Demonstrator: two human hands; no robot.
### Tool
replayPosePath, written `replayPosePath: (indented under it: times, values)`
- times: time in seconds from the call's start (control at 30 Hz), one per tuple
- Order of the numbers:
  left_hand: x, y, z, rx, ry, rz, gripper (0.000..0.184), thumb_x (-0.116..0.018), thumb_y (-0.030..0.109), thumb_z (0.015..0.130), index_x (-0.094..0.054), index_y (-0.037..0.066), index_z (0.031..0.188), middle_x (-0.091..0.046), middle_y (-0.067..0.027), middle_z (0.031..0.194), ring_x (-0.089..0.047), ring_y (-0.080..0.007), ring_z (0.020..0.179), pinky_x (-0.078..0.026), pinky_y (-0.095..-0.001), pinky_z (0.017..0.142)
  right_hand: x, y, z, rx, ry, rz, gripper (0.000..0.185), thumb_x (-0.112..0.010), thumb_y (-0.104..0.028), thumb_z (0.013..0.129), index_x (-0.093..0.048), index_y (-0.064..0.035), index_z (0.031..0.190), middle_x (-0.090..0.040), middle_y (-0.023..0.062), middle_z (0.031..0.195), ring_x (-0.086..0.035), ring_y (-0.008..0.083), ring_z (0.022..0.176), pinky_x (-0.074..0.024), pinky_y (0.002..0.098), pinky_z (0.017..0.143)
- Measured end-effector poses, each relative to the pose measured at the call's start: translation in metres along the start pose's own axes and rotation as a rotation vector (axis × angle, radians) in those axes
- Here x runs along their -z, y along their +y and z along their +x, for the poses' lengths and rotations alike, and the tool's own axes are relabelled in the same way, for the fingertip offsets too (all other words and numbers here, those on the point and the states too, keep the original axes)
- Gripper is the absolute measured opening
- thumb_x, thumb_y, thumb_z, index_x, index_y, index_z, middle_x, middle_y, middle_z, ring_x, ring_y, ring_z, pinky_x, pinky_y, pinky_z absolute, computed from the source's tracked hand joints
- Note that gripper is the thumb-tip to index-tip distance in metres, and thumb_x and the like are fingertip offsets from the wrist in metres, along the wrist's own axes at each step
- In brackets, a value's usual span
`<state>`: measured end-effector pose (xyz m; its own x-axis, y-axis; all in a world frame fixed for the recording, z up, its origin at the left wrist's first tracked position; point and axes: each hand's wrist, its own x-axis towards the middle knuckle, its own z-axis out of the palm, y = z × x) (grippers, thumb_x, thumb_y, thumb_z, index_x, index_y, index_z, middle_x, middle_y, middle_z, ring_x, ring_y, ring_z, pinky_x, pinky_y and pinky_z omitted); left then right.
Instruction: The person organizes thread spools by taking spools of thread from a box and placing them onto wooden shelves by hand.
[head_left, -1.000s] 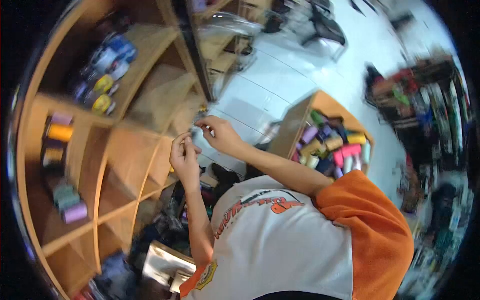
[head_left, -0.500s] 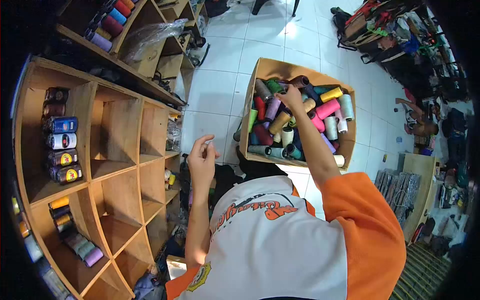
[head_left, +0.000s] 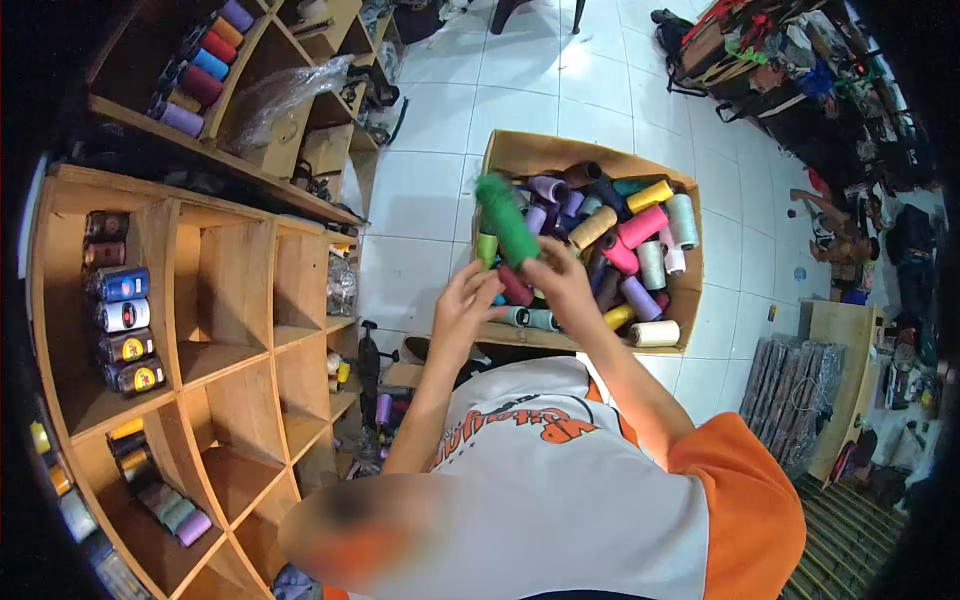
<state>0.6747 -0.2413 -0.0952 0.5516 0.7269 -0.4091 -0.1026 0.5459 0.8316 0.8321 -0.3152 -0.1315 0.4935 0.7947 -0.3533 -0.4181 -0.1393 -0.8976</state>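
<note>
A green thread spool (head_left: 507,218), smeared by motion, is gripped at its lower end by my right hand (head_left: 558,278), tilted above the near left part of a cardboard box (head_left: 588,150). My left hand (head_left: 466,302) is just left of the right one, by the box's near left corner, with its fingers apart and nothing visible in them. Under and around the hands the box holds many spools, among them a pink spool (head_left: 642,227), a yellow spool (head_left: 650,196) and a cream spool (head_left: 655,334).
A wooden cubby shelf (head_left: 225,350) stands at left, with wrapped thread spools (head_left: 127,317) in some compartments. Behind it is another shelf (head_left: 270,150) with colored spools. At right, bundled goods in plastic (head_left: 790,400) lean beside a wooden board (head_left: 838,380). White tiles (head_left: 425,200) cover the floor.
My right hand has come up out of the pile toward me with the green spool. The left hand has moved right to the box, close to the right hand.
</note>
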Motion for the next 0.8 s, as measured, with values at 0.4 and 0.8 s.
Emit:
replayPosePath:
  times: [0.4,0.8]
  values:
    - [0.045,0.002,-0.01,-0.164,0.214,0.176,0.033,-0.064,0.015,0.087,-0.056,-0.007,0.111,-0.063,-0.0105,0.102,-0.06,-0.0142,0.093,-0.047,-0.0267,0.082,0.075,-0.034,0.134,0.344,0.392,-1.034,0.037,-0.069,-0.025,0.078,-0.064,-0.0016,0.107,-0.067,0.0153,0.099,-0.063,0.0265,0.093,-0.0479,0.033,0.084]
    - [0.138,0.031,-0.111,-0.367,0.621,-0.002,0.041,-0.071,0.02,0.082,-0.056,-0.002,0.113,-0.063,-0.0065,0.097,-0.061,-0.0121,0.081,-0.05,-0.0247,0.067,0.214,0.005,0.267,0.775,-0.357,-1.916,0.03,-0.056,-0.032,0.084,-0.069,-0.0061,0.088,-0.061,0.0076,0.059,-0.058,0.0183,0.049,-0.0453,0.0336,0.047]
